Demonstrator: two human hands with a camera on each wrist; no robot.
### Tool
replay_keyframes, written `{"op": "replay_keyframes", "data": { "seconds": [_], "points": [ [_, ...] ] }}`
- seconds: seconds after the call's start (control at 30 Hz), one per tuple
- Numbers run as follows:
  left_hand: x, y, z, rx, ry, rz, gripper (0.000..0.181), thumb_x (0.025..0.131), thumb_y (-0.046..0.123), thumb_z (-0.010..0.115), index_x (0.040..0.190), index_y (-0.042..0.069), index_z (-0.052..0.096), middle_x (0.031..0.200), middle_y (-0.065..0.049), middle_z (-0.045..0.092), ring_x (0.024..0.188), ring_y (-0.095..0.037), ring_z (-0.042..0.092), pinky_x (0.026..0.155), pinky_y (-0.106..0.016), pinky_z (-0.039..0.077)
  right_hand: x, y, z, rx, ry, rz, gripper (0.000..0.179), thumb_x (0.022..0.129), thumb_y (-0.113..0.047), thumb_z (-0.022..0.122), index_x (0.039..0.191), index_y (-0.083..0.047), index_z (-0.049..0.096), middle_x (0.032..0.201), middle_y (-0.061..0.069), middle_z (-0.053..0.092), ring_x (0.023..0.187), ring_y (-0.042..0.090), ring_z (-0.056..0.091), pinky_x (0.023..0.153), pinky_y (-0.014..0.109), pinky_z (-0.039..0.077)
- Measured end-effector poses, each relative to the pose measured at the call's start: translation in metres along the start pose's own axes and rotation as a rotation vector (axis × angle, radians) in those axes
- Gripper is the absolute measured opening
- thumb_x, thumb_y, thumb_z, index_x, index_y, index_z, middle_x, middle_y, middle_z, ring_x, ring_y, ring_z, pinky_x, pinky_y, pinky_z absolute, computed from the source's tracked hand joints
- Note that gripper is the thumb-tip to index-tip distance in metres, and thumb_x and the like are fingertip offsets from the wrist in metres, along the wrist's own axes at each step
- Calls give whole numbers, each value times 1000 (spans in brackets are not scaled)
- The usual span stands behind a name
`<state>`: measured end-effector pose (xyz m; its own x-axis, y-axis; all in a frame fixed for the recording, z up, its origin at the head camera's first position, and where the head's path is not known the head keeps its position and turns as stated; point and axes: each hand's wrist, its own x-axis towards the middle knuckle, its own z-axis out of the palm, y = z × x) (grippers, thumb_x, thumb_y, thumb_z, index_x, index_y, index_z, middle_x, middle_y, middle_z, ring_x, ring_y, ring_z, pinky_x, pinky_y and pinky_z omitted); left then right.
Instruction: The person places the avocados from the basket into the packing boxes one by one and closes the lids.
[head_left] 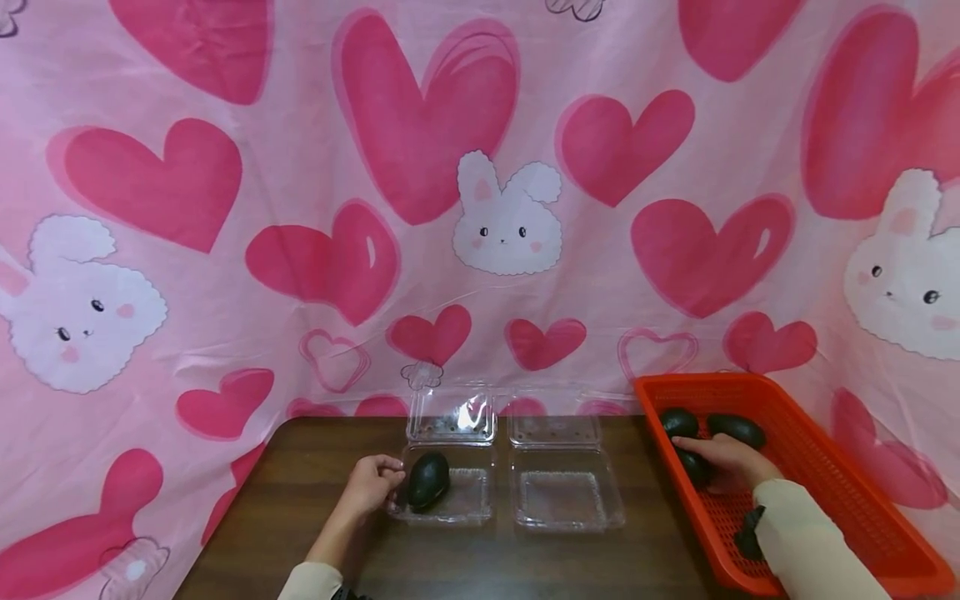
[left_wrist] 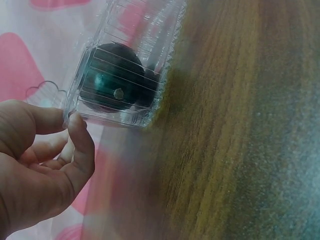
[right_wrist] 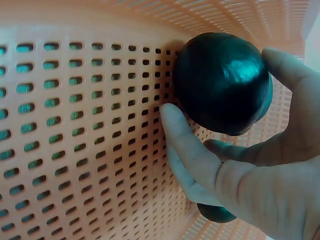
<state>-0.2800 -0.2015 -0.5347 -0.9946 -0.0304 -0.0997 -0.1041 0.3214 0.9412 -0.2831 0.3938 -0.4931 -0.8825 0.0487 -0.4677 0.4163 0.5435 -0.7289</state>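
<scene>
My left hand (head_left: 369, 485) pinches the left edge of a clear plastic clamshell box (head_left: 471, 492) between thumb and forefinger. In that box lies one dark green avocado (head_left: 429, 481), its stem end showing through the ribbed wall in the left wrist view (left_wrist: 111, 77). My right hand (head_left: 726, 460) reaches into an orange basket (head_left: 840, 467), thumb and fingers curled round an avocado (right_wrist: 220, 82) beside the perforated wall. Two more avocados (head_left: 678, 422) (head_left: 737, 430) lie near the basket's far end. Part of another avocado (right_wrist: 216, 213) shows below my fingers in the right wrist view.
A second clear clamshell box (head_left: 566, 500) stands lid up and holds nothing, between the first box and the basket. Both lids lean back near a pink heart-print cloth (head_left: 517, 292). Everything stands on a dark wooden table (head_left: 300, 467).
</scene>
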Motion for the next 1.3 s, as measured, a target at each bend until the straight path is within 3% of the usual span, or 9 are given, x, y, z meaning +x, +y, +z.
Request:
{"op": "replay_keyframes", "data": {
  "seconds": [0.4, 0.77, 1.1, 1.2, 1.3],
  "points": [
    [-2, 1, -2, -11, -2, -1, 14, 95, -7, 63, 107, -14, 64, 72, -8, 56, 54, -17, 50, 45, -29, 51, 7, 3, 9, 112, 21, -19, 50, 101, -41, 62, 109, 7, 49, 88, 9, 58, 74, 20, 65, 73, 39, 65],
    [1, 0, -1, -19, -3, 0, 15, 96, -5, 64, 108, -13, 64, 75, -12, 57, 54, -19, 49, 44, -30, 50, 6, 4, 11, 106, 51, -23, 61, 99, -40, 65, 117, 11, 37, 94, 16, 55, 77, 22, 67, 75, 43, 65],
    [1, -2, -2, -42, -19, 3, 15, 96, -5, 64, 108, -14, 63, 74, -9, 56, 55, -18, 49, 44, -30, 51, 6, 9, 8, 90, 50, -49, 58, 98, -42, 67, 114, 11, 49, 94, 12, 59, 79, 22, 66, 76, 43, 65],
    [-1, 0, -1, -32, -21, 3, 16, 95, -5, 65, 108, -13, 63, 74, -9, 56, 54, -18, 49, 45, -30, 51, 4, 11, 3, 91, 44, -44, 64, 99, -43, 66, 120, 14, 47, 97, 15, 61, 82, 23, 67, 78, 43, 65],
    [-2, 1, -1, -25, -21, 4, 16, 95, -5, 65, 108, -14, 63, 73, -9, 55, 54, -18, 49, 45, -30, 51, 0, 8, -2, 111, 16, -59, 74, 100, -42, 63, 131, 20, 36, 111, 24, 59, 91, 27, 67, 83, 48, 64]
  ]
}}
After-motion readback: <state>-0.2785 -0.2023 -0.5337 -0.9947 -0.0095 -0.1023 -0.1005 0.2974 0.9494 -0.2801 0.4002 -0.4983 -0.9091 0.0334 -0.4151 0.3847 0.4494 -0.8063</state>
